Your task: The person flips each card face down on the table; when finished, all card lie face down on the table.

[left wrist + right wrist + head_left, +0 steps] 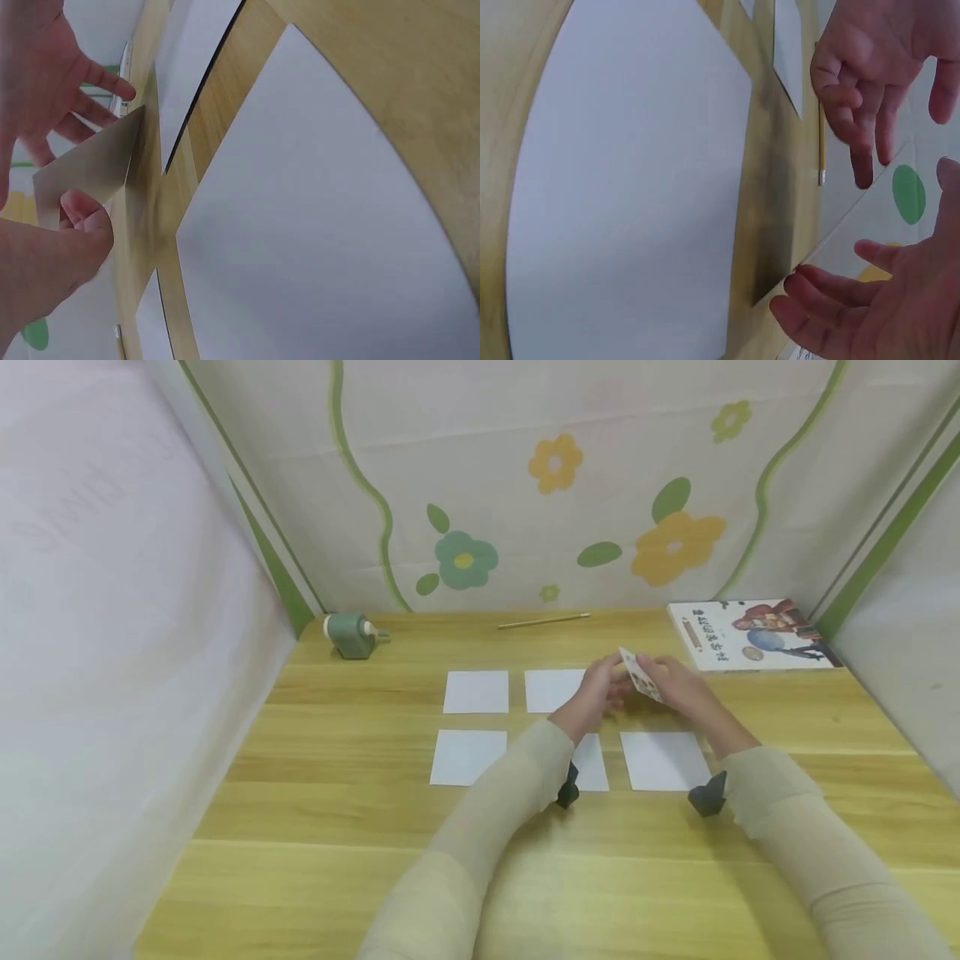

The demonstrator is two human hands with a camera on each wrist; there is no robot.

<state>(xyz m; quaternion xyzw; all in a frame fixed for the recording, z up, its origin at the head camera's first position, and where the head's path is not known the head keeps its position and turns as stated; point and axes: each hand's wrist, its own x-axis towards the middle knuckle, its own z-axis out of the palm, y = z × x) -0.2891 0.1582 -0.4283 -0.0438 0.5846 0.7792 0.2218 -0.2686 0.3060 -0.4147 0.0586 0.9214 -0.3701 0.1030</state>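
In the head view, a square card (640,676) with a printed face is tilted above the table between the two hands. My right hand (681,685) holds it, its thumb at the upper edge; in the right wrist view the right hand's fingertips (799,279) meet the card's edge. On the plain side of the card, my left hand (594,695) has its fingers loosely bent, the fingertips (862,180) touching or almost touching it. The left wrist view shows the card's plain back (101,161). Below the hands lie several white square cards (663,762), partly covered by the left arm.
Behind the hands lies a pencil (543,621). A green bottle (352,636) with a nozzle lies or stands at the back left. An illustrated book (753,635) occupies the back right corner. Flower-patterned cloth (495,485) encloses the wooden table (322,802).
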